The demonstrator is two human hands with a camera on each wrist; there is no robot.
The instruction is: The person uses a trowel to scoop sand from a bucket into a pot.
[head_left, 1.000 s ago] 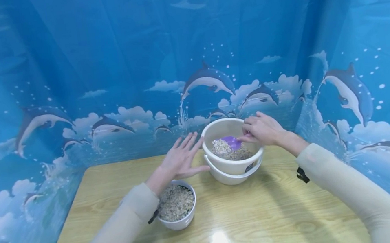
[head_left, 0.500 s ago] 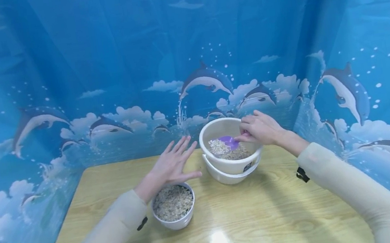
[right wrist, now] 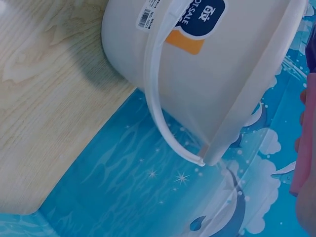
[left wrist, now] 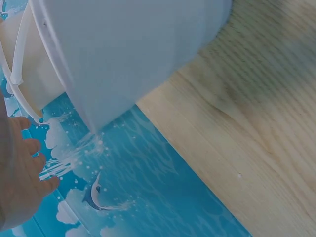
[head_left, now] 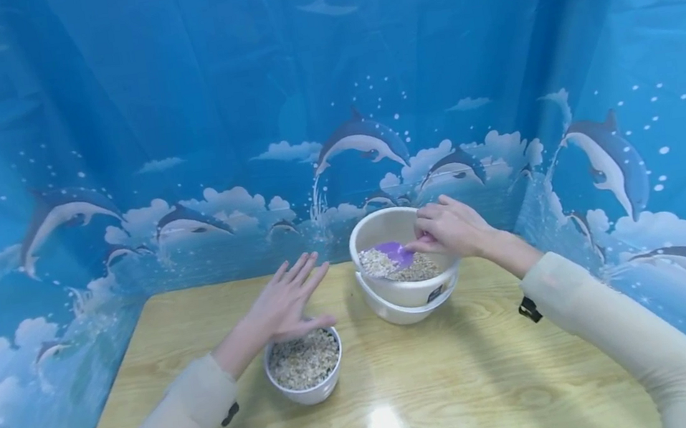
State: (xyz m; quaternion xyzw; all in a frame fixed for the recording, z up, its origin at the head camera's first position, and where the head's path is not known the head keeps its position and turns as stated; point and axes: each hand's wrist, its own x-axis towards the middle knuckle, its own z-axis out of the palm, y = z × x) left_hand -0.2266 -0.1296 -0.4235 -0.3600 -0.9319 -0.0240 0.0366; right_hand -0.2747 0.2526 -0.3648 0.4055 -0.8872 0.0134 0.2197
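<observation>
In the head view my right hand holds a scoop with a purple blade, inside the white bucket. The blade carries pale grainy flakes, close over more of the same stuff. Its pink handle shows at the edge of the right wrist view. My left hand, fingers straight and spread, is over the back rim of a smaller white tub filled with similar grains. The left wrist view shows this tub's wall up close, with the left hand's fingers beyond its rim.
The bucket's white carrying handle hangs down its front. Both containers stand on a wood-grain table, the bucket near its back edge. A blue dolphin-print curtain surrounds the table at the back and sides.
My left hand has moved left and toward me, from beside the bucket to over the small tub. The scoop has shifted slightly left within the bucket, with flakes on its blade.
</observation>
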